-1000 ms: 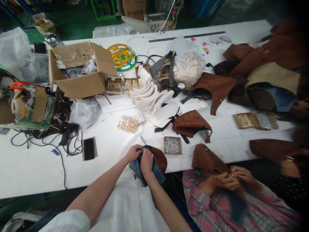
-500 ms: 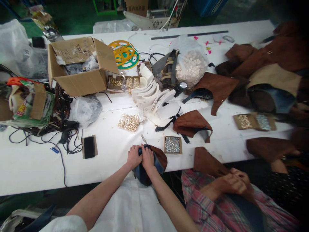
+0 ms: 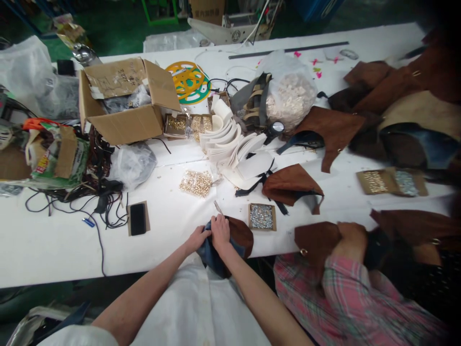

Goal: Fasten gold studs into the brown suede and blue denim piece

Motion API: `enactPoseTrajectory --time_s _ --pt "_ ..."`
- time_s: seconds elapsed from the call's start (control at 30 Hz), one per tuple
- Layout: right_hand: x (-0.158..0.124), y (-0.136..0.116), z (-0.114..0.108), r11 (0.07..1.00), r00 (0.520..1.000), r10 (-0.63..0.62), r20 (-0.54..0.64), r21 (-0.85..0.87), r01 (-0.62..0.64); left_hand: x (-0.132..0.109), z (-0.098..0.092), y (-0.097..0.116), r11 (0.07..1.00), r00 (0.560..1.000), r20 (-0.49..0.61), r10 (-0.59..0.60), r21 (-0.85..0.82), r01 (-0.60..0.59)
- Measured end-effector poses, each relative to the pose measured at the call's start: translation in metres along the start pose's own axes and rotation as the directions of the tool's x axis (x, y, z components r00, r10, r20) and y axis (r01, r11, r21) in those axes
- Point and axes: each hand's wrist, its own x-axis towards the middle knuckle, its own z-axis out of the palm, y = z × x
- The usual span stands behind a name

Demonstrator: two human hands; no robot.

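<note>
Pinching the brown-and-blue fabric piece at the table's near edge, both left hand and right hand seem mid-fitting; a steady pinch comes next.

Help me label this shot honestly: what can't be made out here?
Head view only:
- Fingers of the left hand and right hand: curled into the brown and blue piece.
- Small box contents: too small.
- Co-worker's hand: behind their brown piece.

Brown-and-blue fabric piece, seemingly folded, at table edge.
</note>
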Motion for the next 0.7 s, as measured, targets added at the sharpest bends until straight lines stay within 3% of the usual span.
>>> enactPoseTrajectory --time_s 0.27,0.47,0.7 --pt "-0.007 0.019 -0.002 0.992 0.993 -0.114 0.016 0.062 0.113 -0.002 0.005 0.000 1.000 1.000 0.004 0.017 -0.026 -0.017" --pt "-0.005 0.026 -0.010 0.981 0.981 -0.192 0.001 0.037 0.192 -0.007 0.007 0.003 0.998 0.999 -0.025 -0.035 0.061 0.036" --pt "-0.002 0.036 -0.012 0.958 0.957 -0.286 0.043 0.039 0.284 -0.016 0.015 0.009 0.987 1.000 0.003 -0.011 0.162 0.010"
